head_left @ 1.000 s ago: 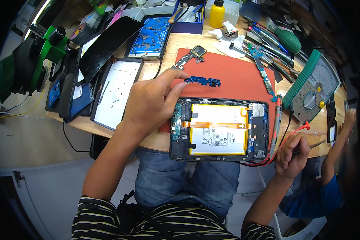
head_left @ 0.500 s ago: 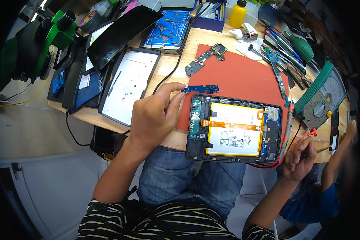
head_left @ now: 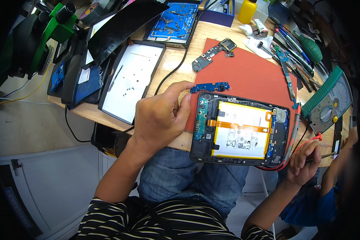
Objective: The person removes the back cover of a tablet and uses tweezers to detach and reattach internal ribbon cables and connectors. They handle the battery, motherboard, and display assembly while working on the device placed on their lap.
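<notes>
A narrow blue circuit board point(head_left: 210, 87) lies on the orange-red mat point(head_left: 252, 72), just beyond an opened tablet point(head_left: 282, 140). The tablet's white battery point(head_left: 240, 146) and an orange ribbon cable point(head_left: 240, 127) across it are exposed. My left hand point(head_left: 162, 114) is at the board's left end, the index fingertip against it and the thumb apart below. To the right of the tablet's near corner, my right hand point(head_left: 304, 162) is closed round a thin pointed tool point(head_left: 328, 155), most of it hidden by the fingers.
A green-cased analog multimeter point(head_left: 332, 98) stands at the right, its red and black leads beside the tablet. Small screws lie in a white-bottomed tray point(head_left: 128, 76) at left. A grey phone part point(head_left: 206, 60) is on the mat. Another person's hand point(head_left: 353, 136) is at far right.
The view has shifted, so the table appears farther right. My left thumb and index finger have parted, and the blue board now shows more of its face. My right hand keeps its tool.
</notes>
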